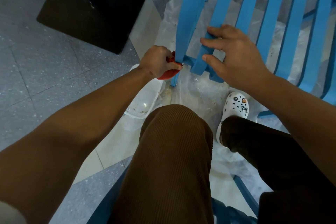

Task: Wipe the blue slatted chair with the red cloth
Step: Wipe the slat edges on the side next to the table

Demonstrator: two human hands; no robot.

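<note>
The blue slatted chair (272, 14) fills the upper right, its slats running down toward me. My left hand (157, 61) is closed around the red cloth (170, 72) and presses it against the chair's leftmost slat, near the front corner above a leg. My right hand (234, 54) grips the end of the second slat, thumb beneath and fingers spread over the top. Most of the cloth is hidden inside my fist.
A black square table base (96, 7) stands on the grey floor at upper left. Clear plastic sheeting (200, 94) and a white plastic basket (145, 102) lie under the chair's front. My brown trouser knees and a white clog (234, 112) sit below.
</note>
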